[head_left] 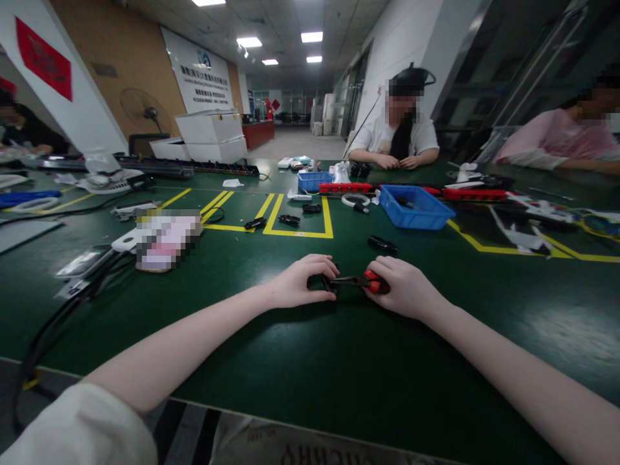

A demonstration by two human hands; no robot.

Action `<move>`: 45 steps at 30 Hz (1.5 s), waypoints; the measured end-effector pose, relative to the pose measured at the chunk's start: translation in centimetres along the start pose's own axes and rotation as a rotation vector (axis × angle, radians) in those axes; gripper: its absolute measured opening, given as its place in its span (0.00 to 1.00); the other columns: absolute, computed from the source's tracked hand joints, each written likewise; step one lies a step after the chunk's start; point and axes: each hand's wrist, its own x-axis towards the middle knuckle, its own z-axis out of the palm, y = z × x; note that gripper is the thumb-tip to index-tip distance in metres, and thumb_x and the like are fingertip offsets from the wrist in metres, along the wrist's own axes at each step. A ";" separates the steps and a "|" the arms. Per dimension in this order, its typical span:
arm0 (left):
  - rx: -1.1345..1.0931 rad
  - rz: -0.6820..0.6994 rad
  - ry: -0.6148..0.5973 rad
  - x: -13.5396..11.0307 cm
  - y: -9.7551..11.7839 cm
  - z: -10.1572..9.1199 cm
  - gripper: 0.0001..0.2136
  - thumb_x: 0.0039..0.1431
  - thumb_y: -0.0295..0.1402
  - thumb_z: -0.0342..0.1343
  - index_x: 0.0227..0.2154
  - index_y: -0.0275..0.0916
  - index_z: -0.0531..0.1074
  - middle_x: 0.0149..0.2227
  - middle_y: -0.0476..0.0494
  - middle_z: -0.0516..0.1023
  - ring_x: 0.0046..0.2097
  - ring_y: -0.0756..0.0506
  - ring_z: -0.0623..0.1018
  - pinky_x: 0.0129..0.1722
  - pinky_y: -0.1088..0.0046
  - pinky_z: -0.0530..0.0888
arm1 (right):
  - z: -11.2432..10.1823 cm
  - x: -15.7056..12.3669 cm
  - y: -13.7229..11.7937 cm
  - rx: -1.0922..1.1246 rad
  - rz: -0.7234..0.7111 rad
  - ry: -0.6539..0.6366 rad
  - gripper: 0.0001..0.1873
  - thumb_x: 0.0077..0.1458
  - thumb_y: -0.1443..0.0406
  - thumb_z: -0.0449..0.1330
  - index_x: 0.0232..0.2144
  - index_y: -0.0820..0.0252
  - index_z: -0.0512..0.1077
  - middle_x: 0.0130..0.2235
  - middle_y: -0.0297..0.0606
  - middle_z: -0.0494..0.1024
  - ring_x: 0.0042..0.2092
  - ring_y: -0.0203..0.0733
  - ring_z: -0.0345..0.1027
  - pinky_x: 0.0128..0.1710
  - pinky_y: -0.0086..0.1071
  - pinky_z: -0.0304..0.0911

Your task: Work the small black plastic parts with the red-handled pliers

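Note:
My right hand (404, 287) is closed around the red handles of long-nose pliers (356, 281), whose dark jaws point left. Those jaws meet a small black part (329, 284) that my left hand (305, 281) grips between thumb and fingers. What kind of part it is I cannot make out, since the fingers cover much of it. Just beyond my right hand lies a bundled black cable (382, 244). Farther off, several similar black bundles, one of them a dark coil (289, 220), rest in and beside a yellow-taped rectangle (299, 235) on the green table (271, 368).
A blue bin (416, 210) stands beyond my right hand, with a smaller blue bin (314, 181) farther back. To the left lie a phone (169, 242) and black cables (92, 287). Red strips (346, 188) cross the table. A person in white (394, 139) sits opposite.

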 end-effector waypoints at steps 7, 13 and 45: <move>0.067 -0.006 0.056 -0.1 -0.1 0.3 0.11 0.56 0.36 0.65 0.40 0.39 0.74 0.48 0.40 0.77 0.59 0.39 0.71 0.62 0.53 0.65 | -0.3 0.1 -0.3 0.071 0.053 -0.017 0.06 0.53 0.60 0.58 0.32 0.56 0.68 0.35 0.40 0.75 0.35 0.44 0.68 0.33 0.36 0.63; 0.082 -0.045 0.040 -0.2 -0.1 0.2 0.12 0.57 0.38 0.64 0.41 0.40 0.74 0.48 0.41 0.77 0.58 0.40 0.72 0.60 0.55 0.66 | -0.2 0.1 -0.3 0.065 0.067 0.003 0.08 0.54 0.58 0.59 0.32 0.56 0.69 0.34 0.40 0.75 0.35 0.44 0.69 0.33 0.37 0.64; 0.019 -0.098 0.033 -0.2 0.1 -0.2 0.10 0.57 0.38 0.64 0.36 0.38 0.75 0.43 0.43 0.78 0.47 0.44 0.77 0.50 0.65 0.71 | 0.1 0.0 -0.4 -0.013 0.016 0.079 0.10 0.54 0.58 0.58 0.36 0.58 0.71 0.37 0.43 0.77 0.37 0.47 0.71 0.37 0.40 0.66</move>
